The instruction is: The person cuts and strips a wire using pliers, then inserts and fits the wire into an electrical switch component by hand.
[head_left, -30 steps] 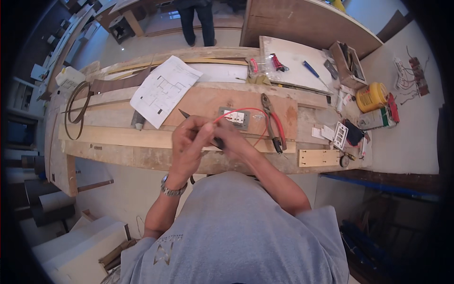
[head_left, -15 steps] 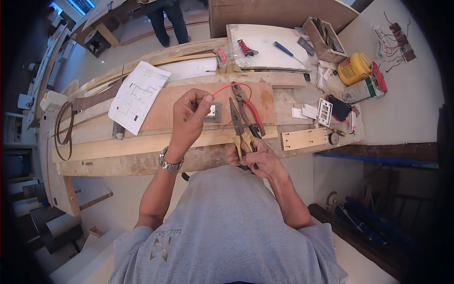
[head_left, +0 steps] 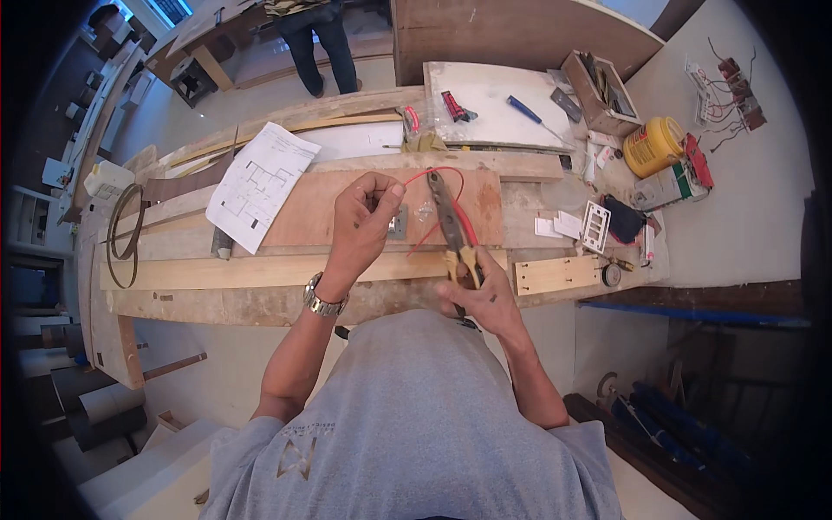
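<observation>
The left hand (head_left: 368, 221) pinches the red wire (head_left: 462, 185) between its fingertips, and the right hand (head_left: 487, 299) is wrapped around the handles of the yellow-handled pliers (head_left: 453, 232). To work well here, the wire should probably be held firm and steady, the pliers brought squarely to it, and the fingertips kept clear of the jaws. From the left hand, the wire bends rightward near the pliers' head, beyond the right hand; whether they touch, one cannot tell.
</observation>
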